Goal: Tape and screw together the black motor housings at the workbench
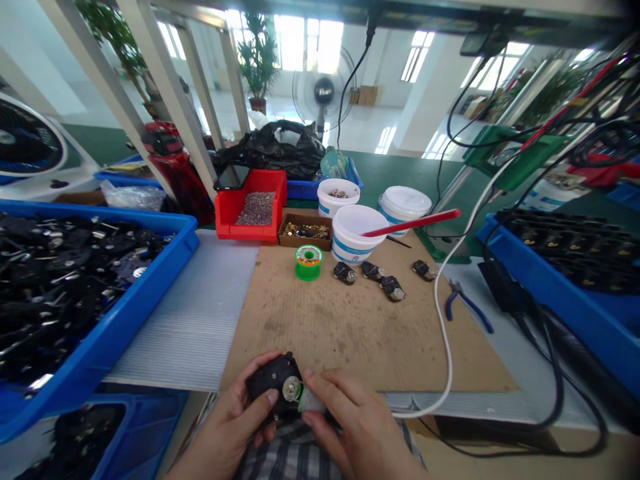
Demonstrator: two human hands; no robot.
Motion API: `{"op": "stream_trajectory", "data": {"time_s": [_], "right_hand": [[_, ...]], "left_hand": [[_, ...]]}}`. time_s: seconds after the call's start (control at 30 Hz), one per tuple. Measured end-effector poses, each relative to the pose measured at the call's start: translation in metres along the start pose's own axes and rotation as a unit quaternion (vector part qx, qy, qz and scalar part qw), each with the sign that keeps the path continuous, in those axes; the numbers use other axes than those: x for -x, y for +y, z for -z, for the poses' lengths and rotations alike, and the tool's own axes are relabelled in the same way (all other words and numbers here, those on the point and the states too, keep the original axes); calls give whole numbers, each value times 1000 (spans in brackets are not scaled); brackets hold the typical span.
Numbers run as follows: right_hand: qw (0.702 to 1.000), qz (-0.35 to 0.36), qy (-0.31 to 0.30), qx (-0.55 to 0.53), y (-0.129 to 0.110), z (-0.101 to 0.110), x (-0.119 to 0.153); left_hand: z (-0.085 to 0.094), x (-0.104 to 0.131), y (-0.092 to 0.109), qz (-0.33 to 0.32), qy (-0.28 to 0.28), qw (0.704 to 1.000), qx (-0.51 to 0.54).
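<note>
Near the front edge of the bench, my left hand [250, 407] is closed around a black plastic housing [273, 379] that carries a round silver disc [291, 388]. My right hand [345, 413] pinches a small grey part with a green edge [311, 401] against the housing's right side, beside the disc. Whether that part is fixed to the housing I cannot tell, as my fingers cover some of it. Several similar black units with silver discs [393, 288] lie farther back on the cardboard sheet [320, 320]. A green solder wire spool [309, 263] stands left of them.
Blue bins [180, 233] of black parts flank the bench. At the back are a red bin [250, 230], a small box of brass-coloured pieces [305, 230] and white tubs [357, 233], one with a red stick [415, 223]. Pliers [467, 303] and a white cable [447, 333] lie right.
</note>
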State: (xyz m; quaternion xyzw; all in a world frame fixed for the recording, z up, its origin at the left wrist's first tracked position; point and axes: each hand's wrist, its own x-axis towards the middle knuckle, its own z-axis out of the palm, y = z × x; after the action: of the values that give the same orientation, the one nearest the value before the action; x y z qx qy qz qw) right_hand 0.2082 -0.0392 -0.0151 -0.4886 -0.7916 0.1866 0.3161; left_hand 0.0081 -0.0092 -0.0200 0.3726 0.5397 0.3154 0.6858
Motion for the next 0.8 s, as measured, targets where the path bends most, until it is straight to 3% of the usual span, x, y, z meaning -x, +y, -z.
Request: {"op": "stream_trajectory", "data": {"time_s": [0.23,0.43,0.67,0.8], "right_hand": [[1000,-7,-18,1,-1,-1,1],[1000,-6,-4,5,0,0,4],[1000,4,20,2,1,-1,6],[995,-26,57,-84,0,4,3]], "left_hand": [[-1,3,-1,11,24,999,-18],[-8,7,0,7,83,996,-19],[-5,4,-2,8,60,998,-26],[-10,7,4,-3,61,998,-28]]}}
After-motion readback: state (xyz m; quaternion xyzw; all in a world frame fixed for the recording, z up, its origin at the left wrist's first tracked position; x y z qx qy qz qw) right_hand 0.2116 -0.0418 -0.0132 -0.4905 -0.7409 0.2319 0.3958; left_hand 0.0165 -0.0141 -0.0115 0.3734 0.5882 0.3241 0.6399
